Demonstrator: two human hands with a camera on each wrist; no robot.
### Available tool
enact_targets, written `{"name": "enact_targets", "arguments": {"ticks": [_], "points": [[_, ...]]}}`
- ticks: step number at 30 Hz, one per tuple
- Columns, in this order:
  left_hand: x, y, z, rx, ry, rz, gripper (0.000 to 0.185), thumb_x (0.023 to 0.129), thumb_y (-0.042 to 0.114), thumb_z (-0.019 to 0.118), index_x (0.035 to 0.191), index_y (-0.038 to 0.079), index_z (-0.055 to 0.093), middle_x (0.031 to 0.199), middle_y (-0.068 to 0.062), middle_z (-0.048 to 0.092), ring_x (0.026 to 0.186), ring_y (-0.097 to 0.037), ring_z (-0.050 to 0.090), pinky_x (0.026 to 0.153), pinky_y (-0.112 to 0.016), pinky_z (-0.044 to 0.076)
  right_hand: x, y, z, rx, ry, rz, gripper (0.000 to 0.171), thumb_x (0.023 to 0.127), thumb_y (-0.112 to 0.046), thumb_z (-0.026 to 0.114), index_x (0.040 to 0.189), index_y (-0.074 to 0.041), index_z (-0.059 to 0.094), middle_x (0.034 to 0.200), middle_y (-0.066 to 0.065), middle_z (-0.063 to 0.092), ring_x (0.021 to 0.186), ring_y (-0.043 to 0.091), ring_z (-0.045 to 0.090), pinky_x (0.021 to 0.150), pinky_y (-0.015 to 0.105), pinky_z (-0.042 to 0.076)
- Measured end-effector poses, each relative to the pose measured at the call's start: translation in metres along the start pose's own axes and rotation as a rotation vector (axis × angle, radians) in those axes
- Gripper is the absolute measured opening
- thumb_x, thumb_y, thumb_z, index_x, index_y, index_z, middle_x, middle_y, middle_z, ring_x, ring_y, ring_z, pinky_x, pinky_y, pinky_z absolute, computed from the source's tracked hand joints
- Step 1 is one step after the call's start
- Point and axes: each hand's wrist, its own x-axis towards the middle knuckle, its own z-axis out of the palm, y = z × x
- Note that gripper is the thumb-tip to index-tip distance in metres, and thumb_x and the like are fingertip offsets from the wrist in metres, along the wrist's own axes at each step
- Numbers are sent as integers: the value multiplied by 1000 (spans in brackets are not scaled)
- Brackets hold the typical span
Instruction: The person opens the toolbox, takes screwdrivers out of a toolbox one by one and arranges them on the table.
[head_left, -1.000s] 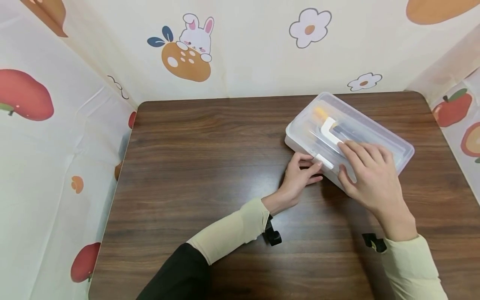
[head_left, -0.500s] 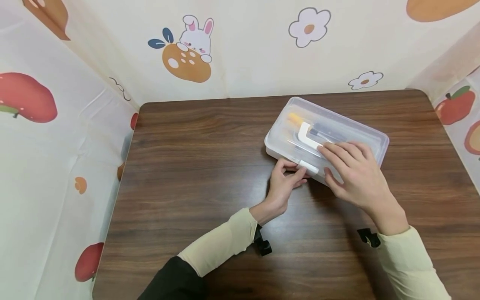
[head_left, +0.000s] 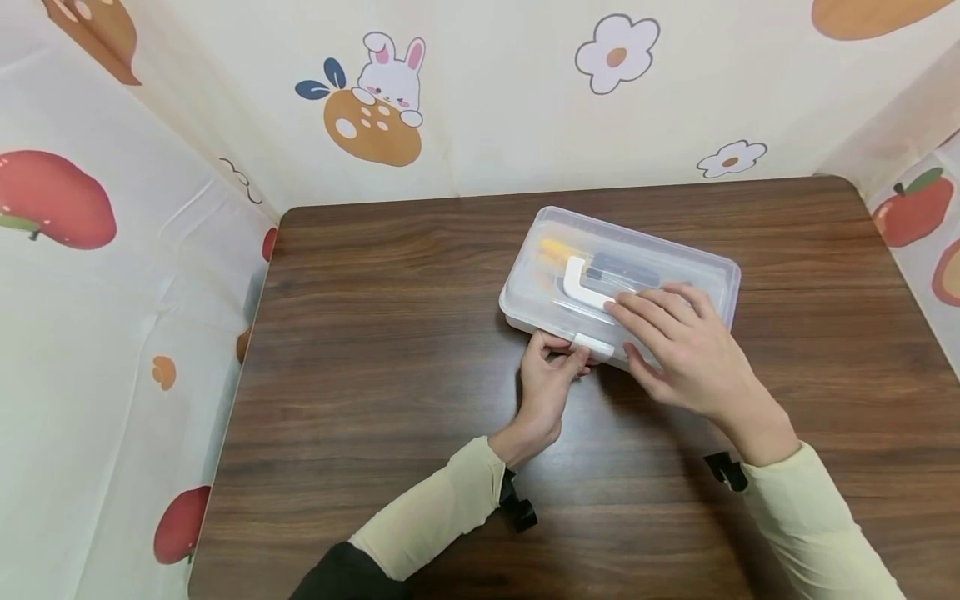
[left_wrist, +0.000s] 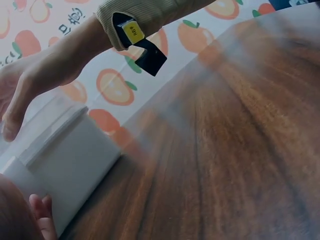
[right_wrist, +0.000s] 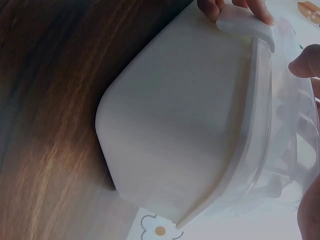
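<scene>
A translucent plastic storage box [head_left: 517, 292] with a white lower part sits slantwise near the table's back edge, its lid on. A white folding handle [head_left: 573, 283] lies on the lid, and yellow [head_left: 557, 248] and dark blue [head_left: 622, 271] items show blurrily through it. My left hand [head_left: 542, 387] pinches the white latch [head_left: 594, 347] on the front side, thumb on top and fingers below. Over the lid, my right hand [head_left: 686, 354] rests its fingertips at the handle's right end, the thumb by the front rim. The right wrist view shows the box's pale side wall [right_wrist: 170, 115] close up.
The brown wood-grain table [head_left: 375, 333] extends left and in front of the box. A pale curtain [head_left: 495, 100] printed with fruit, flowers and a rabbit stands along the back and sides. Black wrist mounts [head_left: 517, 504] hang at both sleeves.
The box has slid left and slightly toward me, turning a little. Both hands have moved along with it, keeping their places at the latch and the lid handle.
</scene>
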Motion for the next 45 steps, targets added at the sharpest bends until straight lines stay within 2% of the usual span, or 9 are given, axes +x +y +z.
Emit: {"name": "enact_targets", "arguments": {"ticks": [12,19,21,25,28,31,34,38,45], "points": [[-14,9,-2,25,34,11,21,91,-6,75,100,0,57,96,-1,60,72,-9,64,67,-23,57,2,0,1,21,-28,-14,48,101,-27,50,141,-4,64,129,17,72,115,39,63,107,60,41],[-18,12,-7,77,-18,-5,23,95,-2,72,113,-4,58,102,-6,62,79,-12,70,73,-23,60,2,4,-5,123,34,84,48,107,-37,47,138,-6,66,137,17,67,126,43,56,108,56,37],[-19,15,-7,71,-27,-66,24,97,3,72,115,-3,57,104,-7,63,80,-15,73,74,-25,62,2,8,-7,144,101,139,50,106,-39,47,136,-4,67,138,19,66,128,45,55,108,56,36],[-18,28,-7,31,-44,-264,28,100,18,71,116,3,54,104,-8,63,83,-18,73,79,-31,63,-4,20,-9,220,244,304,54,104,-41,49,135,0,67,143,24,62,137,46,49,118,53,30],[-15,37,-5,25,-57,-390,31,100,29,72,113,8,53,104,-8,64,87,-20,71,82,-34,63,-12,29,-9,298,315,476,51,102,-33,54,139,1,63,152,22,56,145,43,42,125,45,24],[-12,43,-2,36,-67,-458,33,99,36,73,106,11,54,104,-7,66,88,-20,69,81,-33,62,-19,35,-10,376,322,676,49,101,-22,57,147,-6,58,161,13,48,151,34,36,126,36,22],[-10,45,0,67,-61,-478,32,99,40,72,99,12,57,100,-4,68,85,-18,67,75,-30,61,-23,39,-9,455,273,860,52,103,-19,56,154,-13,51,166,7,40,155,24,33,126,32,23],[-9,44,2,126,-22,-447,30,99,39,72,89,14,57,92,-2,69,78,-14,67,69,-25,57,-26,42,-6,536,198,1036,58,106,-24,53,162,-19,38,169,7,34,155,20,31,122,28,28],[-8,42,1,177,21,-359,33,99,35,74,81,15,55,90,-5,72,73,-10,70,67,-23,54,-29,44,2,785,244,1117,60,108,-24,53,163,-14,33,168,13,32,154,15,28,129,29,17]]}}
